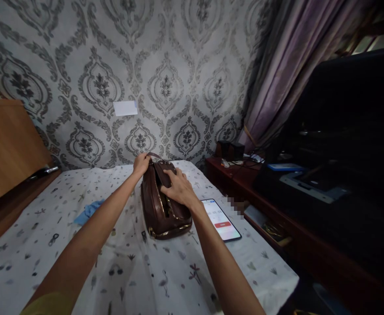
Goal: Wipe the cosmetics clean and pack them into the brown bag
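A dark brown leather bag [151, 205] with gold zips lies on the patterned white sheet. Its long top zip is partly undone, leaving a dark gap down the middle. My left hand [141, 164] is closed on the bag's far left corner, beside the strap; its fingertips are hidden. Across the right side of the bag rests my right hand [179, 187], fingers spread on the leather and thumb reaching toward the zip opening. A phone [221, 221] with a lit screen lies on the sheet, just right of the bag.
A crumpled blue cloth [89, 211] lies left of my left forearm. On the right stands a reddish-brown desk [234, 175] with small dark speakers [230, 150] and an open drawer [274, 232]. A wooden headboard-like panel [8, 144] borders the left; patterned wallpaper is behind.
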{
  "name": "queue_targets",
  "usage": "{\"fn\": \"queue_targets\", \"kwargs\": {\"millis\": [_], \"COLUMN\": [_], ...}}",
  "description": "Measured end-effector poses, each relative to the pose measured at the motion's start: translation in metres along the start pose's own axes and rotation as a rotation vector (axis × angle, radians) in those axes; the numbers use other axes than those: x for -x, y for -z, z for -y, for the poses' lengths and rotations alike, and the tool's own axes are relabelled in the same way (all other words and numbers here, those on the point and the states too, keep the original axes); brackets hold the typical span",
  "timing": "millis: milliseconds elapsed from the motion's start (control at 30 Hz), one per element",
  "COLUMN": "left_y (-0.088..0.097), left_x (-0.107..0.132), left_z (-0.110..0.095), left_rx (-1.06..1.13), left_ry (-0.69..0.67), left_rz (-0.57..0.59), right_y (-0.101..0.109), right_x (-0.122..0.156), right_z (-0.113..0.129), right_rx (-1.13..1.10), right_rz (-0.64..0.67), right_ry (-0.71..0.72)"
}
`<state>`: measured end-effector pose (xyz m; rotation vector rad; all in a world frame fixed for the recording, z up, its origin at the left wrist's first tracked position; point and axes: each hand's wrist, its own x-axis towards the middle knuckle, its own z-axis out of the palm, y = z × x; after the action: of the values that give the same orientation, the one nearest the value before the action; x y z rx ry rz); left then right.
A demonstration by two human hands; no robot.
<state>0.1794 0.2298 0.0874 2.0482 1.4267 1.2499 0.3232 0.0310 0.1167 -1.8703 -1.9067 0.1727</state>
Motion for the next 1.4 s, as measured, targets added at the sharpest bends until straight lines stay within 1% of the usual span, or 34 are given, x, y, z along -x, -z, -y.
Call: {"fn": "queue_targets", "kwargs": {"millis": [200,333,400,500,533,600,667,700,767,833,933,1000,1133,1233,1400], "left_y": [0.006,0.012,0.016,0.021,0.021,0.018,0.012,0.009,0.003,0.000,-0.001,0.000,0.002,0.004,0.008], "left_x": [0.011,0.024,0.028,0.032,0.033,0.035,0.038,0.039,0.042,0.042,0.040,0.038,0.036,0.038,0.047], "left_z": [-0.019,-0.031,-0.038,-0.052,-0.058,-0.069,-0.079,-0.082,-0.084,-0.082,-0.075,-0.072,-0.076,-0.082,-0.089], "left_rx": [-0.085,-0.147,-0.181,-0.219,-0.225,-0.226,-0.215,-0.208,-0.194,-0.182,-0.163,-0.160,-0.198,-0.254,-0.405], "left_ry": [-0.047,-0.096,-0.126,-0.179,-0.201,-0.257,-0.326,-0.358,-0.401,-0.415,-0.435,-0.465,-0.519,-0.543,-0.548], "left_rz": [-0.028,-0.027,-0.012,0.023,0.038,0.081,0.143,0.176,0.224,0.245,0.270,0.300,0.367,0.393,0.408], "right_y": [-0.003,-0.012,-0.017,-0.025,-0.028,-0.034,-0.039,-0.040,-0.042,-0.043,-0.043,-0.045,-0.049,-0.050,-0.049], "right_x": [0.001,-0.002,-0.004,-0.010,-0.012,-0.018,-0.023,-0.025,-0.028,-0.028,-0.026,-0.025,-0.022,-0.019,-0.016], "right_z": [-0.001,-0.012,-0.021,-0.038,-0.044,-0.056,-0.066,-0.070,-0.075,-0.078,-0.081,-0.081,-0.081,-0.080,-0.079], "right_rx": [-0.027,-0.127,-0.233,-0.484,-0.577,-0.738,-0.837,-0.866,-0.915,-0.993,-1.147,-1.230,-1.353,-1.382,-1.290], "right_rz": [-0.029,-0.083,-0.125,-0.202,-0.226,-0.265,-0.281,-0.283,-0.285,-0.269,-0.238,-0.244,-0.270,-0.272,-0.286], "right_ry": [0.021,0.054,0.118,0.227,0.223,0.151,0.086,0.082,0.115,0.132,0.081,0.045,-0.013,-0.034,0.000]}}
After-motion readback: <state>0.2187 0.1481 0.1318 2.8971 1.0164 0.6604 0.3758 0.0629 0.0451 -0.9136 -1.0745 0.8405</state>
